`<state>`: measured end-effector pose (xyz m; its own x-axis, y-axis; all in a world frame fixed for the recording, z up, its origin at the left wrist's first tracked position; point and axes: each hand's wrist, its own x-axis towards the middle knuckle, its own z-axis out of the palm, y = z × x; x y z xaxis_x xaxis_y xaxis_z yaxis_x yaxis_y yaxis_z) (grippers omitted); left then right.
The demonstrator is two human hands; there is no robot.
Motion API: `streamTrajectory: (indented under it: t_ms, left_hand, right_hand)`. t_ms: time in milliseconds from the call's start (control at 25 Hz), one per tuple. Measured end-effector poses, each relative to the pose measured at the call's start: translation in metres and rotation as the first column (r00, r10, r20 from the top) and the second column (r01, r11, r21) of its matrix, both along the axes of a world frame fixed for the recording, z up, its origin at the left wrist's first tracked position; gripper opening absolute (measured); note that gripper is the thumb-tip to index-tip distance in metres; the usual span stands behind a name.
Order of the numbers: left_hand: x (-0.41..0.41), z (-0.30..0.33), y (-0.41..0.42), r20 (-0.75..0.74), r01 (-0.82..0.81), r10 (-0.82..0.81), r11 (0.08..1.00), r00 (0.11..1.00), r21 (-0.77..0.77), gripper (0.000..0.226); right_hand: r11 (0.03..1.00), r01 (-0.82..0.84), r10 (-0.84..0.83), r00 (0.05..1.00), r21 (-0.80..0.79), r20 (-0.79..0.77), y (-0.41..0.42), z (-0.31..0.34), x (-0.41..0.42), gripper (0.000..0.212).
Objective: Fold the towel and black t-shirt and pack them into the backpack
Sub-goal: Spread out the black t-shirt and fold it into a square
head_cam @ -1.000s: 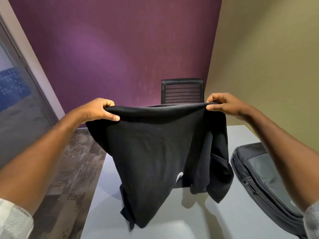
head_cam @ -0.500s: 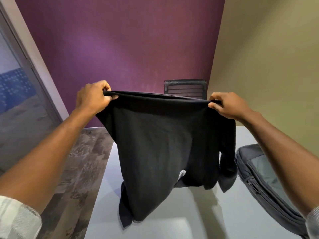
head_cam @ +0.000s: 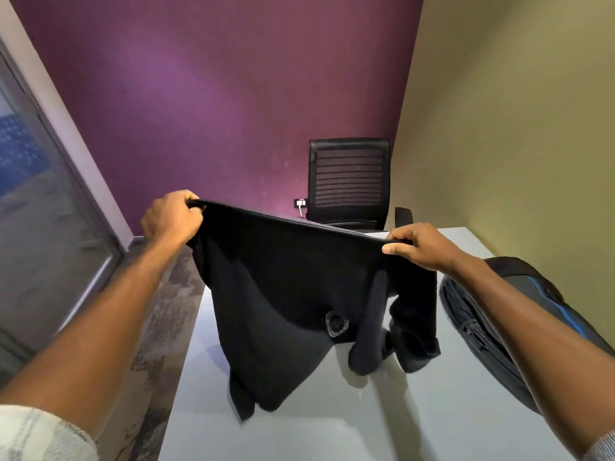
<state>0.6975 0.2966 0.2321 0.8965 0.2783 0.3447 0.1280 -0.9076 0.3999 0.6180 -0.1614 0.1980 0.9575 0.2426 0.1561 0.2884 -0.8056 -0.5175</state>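
Two bare forearms are showing, both reaching out over the white table (head_cam: 332, 434). Left hand (head_cam: 171, 218) and right hand (head_cam: 417, 247) are wearing no gloves, rings or watches as far as visible. Left sleeve (head_cam: 40, 434), left of the table, is looking whitish with a faint grey pattern, pushed up. Right sleeve (head_cam: 600, 449), at the table's right side, is showing grey, ribbed-looking knit.

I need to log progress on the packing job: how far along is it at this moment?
Nothing looks finished. In hand: the left hand and right hand grip the top edge of the black t-shirt, which hangs unfolded over the table. Left: fold it and pack it into the backpack at the right. The towel is not in view, so its state cannot be judged.
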Motion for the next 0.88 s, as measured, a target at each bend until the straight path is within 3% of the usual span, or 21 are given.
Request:
streamTrajectory:
  t_ms: [120, 240, 400, 480, 520, 560, 600, 640, 680, 720, 760, 880]
  left_hand:
    - [0.008, -0.018, -0.01, -0.134, -0.056, 0.085, 0.976, 0.987, 0.21, 0.028]
    - [0.011, -0.038, -0.026, -0.208, -0.094, 0.234, 0.846, 0.95, 0.525, 0.027]
    - [0.027, -0.065, -0.042, -0.283, -0.029, 0.284, 0.751, 0.916, 0.66, 0.048]
    - [0.042, -0.077, -0.043, -0.38, -0.009, 0.255, 0.84, 0.889, 0.543, 0.048]
    - [0.054, -0.083, -0.043, -0.431, -0.061, 0.19, 0.954, 0.882, 0.295, 0.048]
    - [0.064, -0.088, -0.046, -0.449, -0.163, 0.106, 0.983, 0.887, -0.088, 0.048]
    - [0.072, -0.092, -0.053, -0.455, -0.271, 0.029, 0.836, 0.89, -0.477, 0.044]
    - [0.079, -0.096, -0.062, -0.46, -0.353, -0.046, 0.577, 0.886, -0.736, 0.04]
    - [0.086, -0.096, -0.07, -0.432, -0.382, -0.1, 0.321, 0.896, -0.867, 0.037]
    - [0.098, -0.093, -0.078, -0.377, -0.362, -0.112, 0.13, 0.919, -0.923, 0.035]
    - [0.11, -0.089, -0.083, -0.316, -0.317, -0.11, 0.014, 0.942, -0.948, 0.038]
    - [0.148, -0.063, -0.088, -0.104, -0.113, -0.085, -0.112, 0.991, -0.987, 0.036]
  right_hand:
    - [0.996, 0.04, -0.043, 0.998, -0.078, -0.034, -0.006, -0.009, 0.01, 0.021]
    - [0.948, 0.136, -0.155, 0.987, -0.287, -0.044, 0.0, -0.022, 0.031, 0.021]
    - [0.788, 0.281, -0.31, 0.95, -0.547, 0.041, 0.004, -0.045, 0.06, 0.022]
    - [0.821, 0.327, -0.382, 0.924, -0.468, -0.026, 0.002, -0.052, 0.075, 0.022]
    - [0.867, 0.359, -0.418, 0.902, -0.346, -0.112, 0.002, -0.054, 0.086, 0.022]
    - [0.899, 0.402, -0.433, 0.873, -0.172, -0.224, 0.003, -0.055, 0.097, 0.022]
    - [0.887, 0.461, -0.43, 0.835, 0.01, -0.343, 0.007, -0.056, 0.107, 0.021]
    - [0.835, 0.525, -0.414, 0.798, 0.165, -0.439, 0.01, -0.056, 0.119, 0.02]
    - [0.767, 0.572, -0.392, 0.776, 0.29, -0.494, 0.013, -0.056, 0.131, 0.019]
    - [0.701, 0.597, -0.373, 0.774, 0.391, -0.512, 0.015, -0.055, 0.147, 0.018]
    - [0.649, 0.602, -0.368, 0.783, 0.464, -0.501, 0.017, -0.051, 0.163, 0.015]
    - [0.581, 0.57, -0.433, 0.821, 0.581, -0.372, 0.02, -0.022, 0.21, 0.021]
